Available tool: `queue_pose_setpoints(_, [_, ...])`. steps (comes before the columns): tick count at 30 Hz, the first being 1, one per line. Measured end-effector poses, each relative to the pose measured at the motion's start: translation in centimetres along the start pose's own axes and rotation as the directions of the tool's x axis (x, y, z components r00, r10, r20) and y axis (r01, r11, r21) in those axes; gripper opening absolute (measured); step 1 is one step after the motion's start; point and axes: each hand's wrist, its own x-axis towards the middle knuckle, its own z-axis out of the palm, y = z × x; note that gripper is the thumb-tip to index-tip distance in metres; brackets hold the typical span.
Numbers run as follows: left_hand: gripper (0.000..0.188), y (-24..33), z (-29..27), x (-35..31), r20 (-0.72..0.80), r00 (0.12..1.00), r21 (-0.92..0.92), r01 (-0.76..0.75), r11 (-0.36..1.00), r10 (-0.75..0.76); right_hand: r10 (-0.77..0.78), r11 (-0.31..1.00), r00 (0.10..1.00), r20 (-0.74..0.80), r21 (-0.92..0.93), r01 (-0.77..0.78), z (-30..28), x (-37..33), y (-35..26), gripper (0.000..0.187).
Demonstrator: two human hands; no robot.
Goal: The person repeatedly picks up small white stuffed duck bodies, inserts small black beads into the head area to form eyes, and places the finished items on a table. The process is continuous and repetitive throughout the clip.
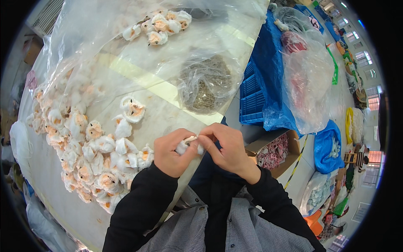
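Observation:
Over the near right edge of the table, my left hand (173, 152) is closed, with a small white fluffy plush piece (182, 147) between thumb and fingers. My right hand (228, 148) meets it from the right, thumb and forefinger pinched together at the piece's edge. White fluff shows under those fingertips too; anything finer in the pinch is hidden. Left of my hands spreads a heap of similar white and peach plush pieces (105, 145) with small dark and orange details. A clear plastic bag (207, 86) of small grey-brown parts lies beyond my hands.
More plush pieces (160, 24) lie at the far side, near clear plastic sheeting (88, 25). Right of the table stand a blue crate (252, 98), a large clear bag (308, 80) with pink contents, and a cardboard box (275, 153) of pink pieces.

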Motion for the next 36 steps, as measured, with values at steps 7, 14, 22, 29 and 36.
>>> queue_pose_setpoints(7, [0.01,-0.4,-0.1,-0.1,-0.142,0.983,-0.072,0.108,0.992,-0.117,-0.24,0.811,0.968,-0.077,-0.564,0.156,-1.4,4.6,1.7,0.014])
queue_pose_setpoints(14, [0.01,-0.2,0.2,0.1,-0.149,0.98,-0.116,0.116,0.986,-0.133,-0.171,0.693,0.984,0.046,-0.705,0.154,-1.8,6.1,3.3,0.012])
queue_pose_setpoints(22, [0.014,-0.4,0.4,-0.1,-0.134,0.98,-0.175,0.126,0.977,-0.15,-0.172,0.781,0.985,-0.015,-0.612,0.127,-1.1,6.5,4.4,0.008])
queue_pose_setpoints(29, [0.014,0.0,0.2,-0.1,-0.167,0.974,-0.121,0.134,0.984,-0.153,-0.083,0.986,0.995,-0.053,-0.146,0.075,-0.7,4.4,1.0,0.006])
queue_pose_setpoints(36, [0.01,-0.4,0.2,0.0,-0.201,0.969,-0.09,0.131,0.987,-0.147,-0.03,1.0,0.999,-0.038,-0.01,0.03,0.2,3.3,0.2,0.006])
